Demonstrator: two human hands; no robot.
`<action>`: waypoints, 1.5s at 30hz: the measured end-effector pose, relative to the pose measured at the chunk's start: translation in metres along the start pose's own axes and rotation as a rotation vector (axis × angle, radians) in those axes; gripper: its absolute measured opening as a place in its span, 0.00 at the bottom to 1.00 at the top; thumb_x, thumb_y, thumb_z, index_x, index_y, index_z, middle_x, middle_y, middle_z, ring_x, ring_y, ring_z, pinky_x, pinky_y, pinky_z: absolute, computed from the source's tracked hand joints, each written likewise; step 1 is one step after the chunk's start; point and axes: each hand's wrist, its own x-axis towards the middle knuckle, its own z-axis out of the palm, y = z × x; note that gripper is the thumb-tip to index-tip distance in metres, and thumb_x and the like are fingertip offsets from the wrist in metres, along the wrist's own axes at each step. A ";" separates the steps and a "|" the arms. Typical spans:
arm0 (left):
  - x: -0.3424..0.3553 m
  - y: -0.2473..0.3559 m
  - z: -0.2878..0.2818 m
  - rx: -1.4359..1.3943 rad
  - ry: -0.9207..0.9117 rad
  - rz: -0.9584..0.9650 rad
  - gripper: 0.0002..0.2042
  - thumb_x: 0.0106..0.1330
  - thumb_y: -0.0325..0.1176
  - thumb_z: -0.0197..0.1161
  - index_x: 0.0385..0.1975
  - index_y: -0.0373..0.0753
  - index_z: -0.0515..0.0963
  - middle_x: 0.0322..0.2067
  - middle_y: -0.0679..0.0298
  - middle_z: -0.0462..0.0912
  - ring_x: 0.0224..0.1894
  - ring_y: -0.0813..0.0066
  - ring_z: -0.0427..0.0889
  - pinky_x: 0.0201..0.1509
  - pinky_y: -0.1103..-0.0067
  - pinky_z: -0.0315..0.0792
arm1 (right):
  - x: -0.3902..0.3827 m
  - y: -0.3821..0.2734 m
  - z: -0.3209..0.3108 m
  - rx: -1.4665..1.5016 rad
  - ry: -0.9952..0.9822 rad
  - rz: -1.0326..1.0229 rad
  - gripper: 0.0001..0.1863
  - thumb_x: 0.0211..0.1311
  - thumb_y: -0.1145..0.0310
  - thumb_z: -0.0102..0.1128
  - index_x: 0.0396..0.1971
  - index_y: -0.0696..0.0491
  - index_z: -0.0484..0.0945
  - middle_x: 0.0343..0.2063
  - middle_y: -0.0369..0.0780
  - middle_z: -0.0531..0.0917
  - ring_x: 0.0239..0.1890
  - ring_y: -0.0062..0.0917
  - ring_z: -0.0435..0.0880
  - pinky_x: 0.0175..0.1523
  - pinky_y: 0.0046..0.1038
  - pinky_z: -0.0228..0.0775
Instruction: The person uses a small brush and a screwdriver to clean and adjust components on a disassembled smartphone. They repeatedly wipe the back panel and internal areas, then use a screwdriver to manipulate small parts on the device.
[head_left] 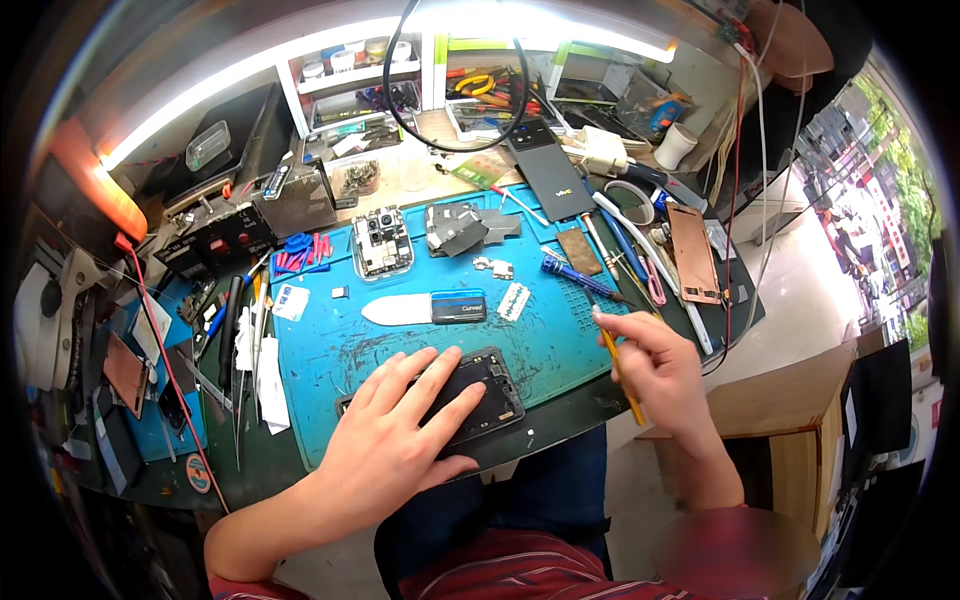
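An opened black phone body (490, 400) lies at the front edge of the blue work mat (330, 400). My left hand (400, 420) rests flat across it with the fingers stretched, covering much of its left part. Off the mat's front right corner, my right hand (655, 365) is closed around a slim yellow-handled tool (622, 378) with a dark tip; its exact kind is unclear. A flat pry blade (425, 308) with a blue-and-black handle lies beyond the phone body. Near that sit a white razor-like blade (513, 301) and a blue screwdriver (580, 279).
Behind these are a clear tray with phone parts (382, 243), grey shield pieces (470, 228) and a dark phone back (548, 170). Tools crowd the right side near a copper-coloured panel (690, 250). A black ring (525, 90) hangs above; a red cable (160, 350) crosses the left.
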 end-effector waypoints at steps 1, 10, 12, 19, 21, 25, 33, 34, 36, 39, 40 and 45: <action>0.001 0.002 -0.001 -0.010 0.003 -0.012 0.36 0.55 0.43 0.82 0.67 0.46 0.81 0.73 0.50 0.74 0.73 0.48 0.73 0.74 0.54 0.71 | 0.000 0.008 -0.008 0.321 -0.095 0.080 0.20 0.76 0.78 0.60 0.64 0.56 0.84 0.47 0.38 0.87 0.44 0.18 0.87 0.42 0.23 0.81; 0.007 0.017 0.015 0.122 0.083 -0.121 0.33 0.55 0.44 0.82 0.65 0.47 0.83 0.68 0.53 0.78 0.64 0.52 0.78 0.65 0.59 0.73 | -0.001 0.007 0.061 -0.187 0.032 -0.574 0.14 0.64 0.76 0.77 0.49 0.57 0.86 0.34 0.43 0.90 0.30 0.29 0.91 0.34 0.25 0.82; 0.006 0.024 0.008 0.095 0.071 -0.198 0.33 0.54 0.43 0.82 0.64 0.47 0.84 0.67 0.53 0.78 0.61 0.53 0.78 0.62 0.60 0.73 | -0.001 0.004 0.068 -0.212 0.031 -0.574 0.16 0.64 0.75 0.77 0.51 0.57 0.87 0.36 0.44 0.91 0.32 0.32 0.92 0.35 0.27 0.83; 0.003 0.033 0.018 0.138 0.120 -0.289 0.33 0.51 0.43 0.82 0.61 0.46 0.86 0.65 0.55 0.80 0.57 0.55 0.79 0.55 0.62 0.74 | 0.007 0.003 0.074 -0.246 -0.044 -0.679 0.19 0.60 0.71 0.81 0.50 0.57 0.89 0.40 0.44 0.92 0.37 0.35 0.93 0.39 0.30 0.85; 0.005 0.036 0.018 0.170 0.119 -0.286 0.33 0.51 0.43 0.82 0.61 0.46 0.86 0.64 0.55 0.80 0.56 0.55 0.79 0.55 0.62 0.74 | 0.005 0.002 0.072 -0.280 -0.050 -0.650 0.20 0.58 0.71 0.83 0.50 0.57 0.90 0.40 0.43 0.92 0.36 0.34 0.92 0.39 0.30 0.84; 0.006 0.035 0.019 0.164 0.123 -0.286 0.32 0.52 0.44 0.81 0.61 0.46 0.86 0.64 0.54 0.81 0.56 0.56 0.80 0.55 0.62 0.74 | 0.007 0.007 0.075 -0.299 -0.049 -0.664 0.21 0.56 0.73 0.84 0.50 0.56 0.90 0.39 0.41 0.92 0.35 0.32 0.91 0.38 0.29 0.83; 0.006 0.034 0.019 0.174 0.121 -0.282 0.32 0.52 0.45 0.81 0.61 0.47 0.87 0.64 0.54 0.82 0.56 0.56 0.81 0.55 0.62 0.74 | 0.011 0.003 0.074 -0.319 -0.083 -0.647 0.19 0.57 0.77 0.81 0.50 0.57 0.90 0.39 0.41 0.92 0.35 0.32 0.90 0.39 0.30 0.84; 0.006 0.034 0.019 0.174 0.121 -0.282 0.32 0.52 0.46 0.81 0.61 0.47 0.87 0.64 0.54 0.82 0.56 0.56 0.81 0.55 0.62 0.74 | 0.011 0.003 0.074 -0.321 -0.086 -0.644 0.19 0.57 0.77 0.81 0.50 0.57 0.90 0.39 0.41 0.92 0.35 0.32 0.90 0.39 0.30 0.84; 0.006 0.034 0.020 0.174 0.120 -0.283 0.32 0.52 0.46 0.81 0.61 0.47 0.87 0.64 0.54 0.82 0.56 0.57 0.82 0.55 0.62 0.74 | 0.012 0.001 0.074 -0.316 -0.091 -0.635 0.19 0.57 0.77 0.81 0.50 0.57 0.90 0.39 0.41 0.92 0.36 0.32 0.90 0.39 0.30 0.84; 0.007 0.033 0.019 0.176 0.112 -0.281 0.32 0.52 0.46 0.81 0.61 0.47 0.87 0.64 0.54 0.82 0.56 0.56 0.82 0.55 0.62 0.74 | 0.012 0.001 0.075 -0.315 -0.086 -0.630 0.19 0.57 0.77 0.81 0.50 0.57 0.90 0.39 0.41 0.92 0.36 0.32 0.91 0.39 0.30 0.84; 0.007 0.034 0.019 0.178 0.113 -0.280 0.32 0.52 0.46 0.81 0.61 0.47 0.87 0.64 0.53 0.82 0.56 0.57 0.82 0.55 0.62 0.74 | 0.012 0.000 0.075 -0.316 -0.083 -0.630 0.19 0.57 0.77 0.81 0.50 0.57 0.90 0.39 0.41 0.92 0.36 0.32 0.91 0.39 0.30 0.84; 0.006 0.034 0.021 0.195 0.123 -0.277 0.32 0.52 0.46 0.81 0.61 0.47 0.87 0.64 0.53 0.82 0.55 0.57 0.82 0.54 0.63 0.74 | 0.014 -0.006 0.078 -0.339 -0.091 -0.601 0.19 0.57 0.78 0.81 0.50 0.56 0.90 0.38 0.41 0.91 0.35 0.32 0.90 0.38 0.30 0.83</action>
